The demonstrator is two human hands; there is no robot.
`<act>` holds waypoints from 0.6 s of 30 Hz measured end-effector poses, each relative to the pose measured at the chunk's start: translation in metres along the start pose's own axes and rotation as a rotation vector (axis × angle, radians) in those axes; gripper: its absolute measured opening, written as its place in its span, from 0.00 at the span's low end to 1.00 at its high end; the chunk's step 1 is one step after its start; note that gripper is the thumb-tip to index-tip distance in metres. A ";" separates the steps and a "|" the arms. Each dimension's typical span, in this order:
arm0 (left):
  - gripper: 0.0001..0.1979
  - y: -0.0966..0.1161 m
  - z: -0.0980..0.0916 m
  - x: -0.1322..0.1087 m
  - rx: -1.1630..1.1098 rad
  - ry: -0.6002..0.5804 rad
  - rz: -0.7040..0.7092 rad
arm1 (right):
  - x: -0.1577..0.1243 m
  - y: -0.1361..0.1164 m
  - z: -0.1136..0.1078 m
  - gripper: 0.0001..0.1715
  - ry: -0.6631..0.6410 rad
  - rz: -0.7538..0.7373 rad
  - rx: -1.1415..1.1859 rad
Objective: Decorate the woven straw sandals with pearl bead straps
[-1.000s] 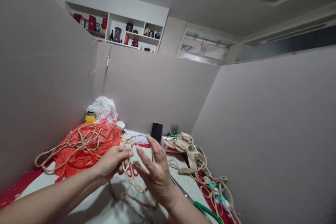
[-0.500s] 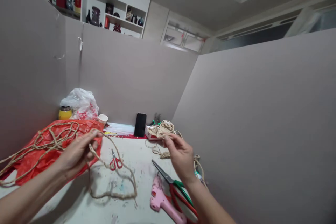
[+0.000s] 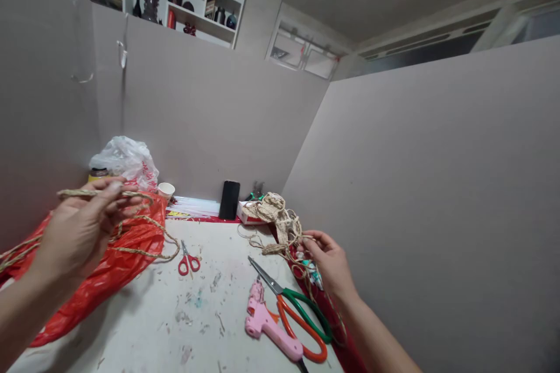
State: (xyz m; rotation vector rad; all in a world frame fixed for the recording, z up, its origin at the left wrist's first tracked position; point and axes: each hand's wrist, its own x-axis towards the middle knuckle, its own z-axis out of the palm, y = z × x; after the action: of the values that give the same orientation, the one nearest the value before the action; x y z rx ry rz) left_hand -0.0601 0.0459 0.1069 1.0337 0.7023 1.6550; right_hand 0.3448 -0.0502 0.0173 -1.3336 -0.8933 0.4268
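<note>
My left hand (image 3: 76,233) is raised over the red plastic bag at the left, closed on a braided jute rope (image 3: 151,253). One end of the rope sticks out past my fingers, and a loop hangs down towards the small red-handled scissors (image 3: 189,263). At the table's right edge my right hand (image 3: 333,265) pinches a thin strand beside a tangle of jute twine (image 3: 286,224). Below that hand lie big scissors (image 3: 301,312) with one green and one orange handle, next to a pink glue gun (image 3: 271,326).
The red plastic bag (image 3: 126,280) covers the table's left side. Along the back stand a white plastic bag (image 3: 126,157), a paper cup (image 3: 166,190), clear glue sticks (image 3: 196,207) and a black phone (image 3: 230,200). Grey partitions (image 3: 219,105) enclose the white table (image 3: 149,326).
My left hand has moved left and up, drawing the rope loop off the table's middle. My right hand has shifted right and down to the twine at the edge. The view has tilted slightly.
</note>
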 end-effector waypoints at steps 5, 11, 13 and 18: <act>0.10 -0.023 0.004 -0.010 0.011 -0.061 -0.214 | -0.019 -0.011 0.005 0.21 -0.092 0.107 0.068; 0.04 -0.040 0.004 -0.014 -0.079 -0.170 -0.393 | -0.048 -0.024 0.013 0.20 -0.202 0.245 0.171; 0.05 -0.045 0.001 -0.014 -0.092 -0.200 -0.439 | -0.058 -0.028 0.017 0.19 -0.254 0.289 0.201; 0.05 -0.054 -0.005 -0.014 -0.137 -0.272 -0.541 | -0.081 -0.030 0.023 0.18 -0.393 0.354 0.159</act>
State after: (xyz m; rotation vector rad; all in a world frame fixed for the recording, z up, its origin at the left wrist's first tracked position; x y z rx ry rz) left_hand -0.0387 0.0494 0.0557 0.8535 0.6097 1.0570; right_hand 0.2712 -0.1007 0.0207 -1.2830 -0.9200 1.0417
